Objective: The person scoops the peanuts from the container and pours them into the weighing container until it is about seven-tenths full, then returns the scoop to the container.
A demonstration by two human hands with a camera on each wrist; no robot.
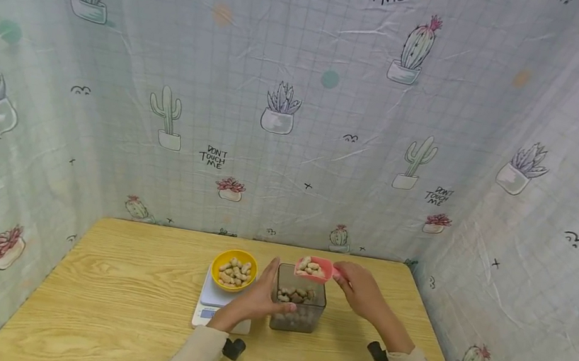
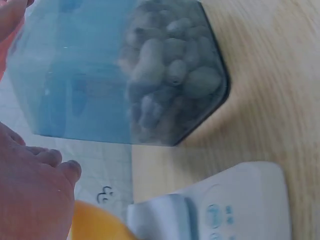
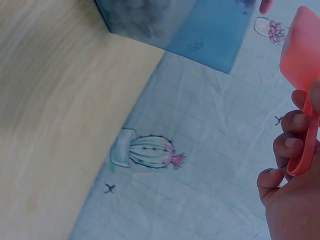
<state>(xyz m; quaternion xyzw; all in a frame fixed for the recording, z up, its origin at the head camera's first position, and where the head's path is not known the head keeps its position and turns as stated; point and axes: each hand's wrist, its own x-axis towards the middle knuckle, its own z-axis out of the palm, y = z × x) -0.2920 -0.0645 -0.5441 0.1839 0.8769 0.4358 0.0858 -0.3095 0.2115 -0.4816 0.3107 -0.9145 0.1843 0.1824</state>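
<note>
My right hand (image 1: 364, 294) grips the handle of a pink scoop (image 1: 326, 268), which holds several unshelled peanuts (image 1: 311, 267) over a clear grey plastic container (image 1: 300, 321). In the right wrist view, the fingers curl round the looped handle of the scoop (image 3: 301, 57). More peanuts (image 2: 165, 65) fill the container's lower part. Around the container's left side my left hand (image 1: 263, 294) spreads, its fingers fairly straight and its thumb crossing the near side. The left wrist view has this hand (image 2: 37, 185) close to the container's upper part.
Left of the container, a white kitchen scale (image 1: 212, 297) bears a yellow bowl (image 1: 218, 258) of peanuts. The left forearm partly covers the scale's front. A patterned cloth (image 1: 298, 195) hangs behind and beside the wooden table (image 1: 132, 295).
</note>
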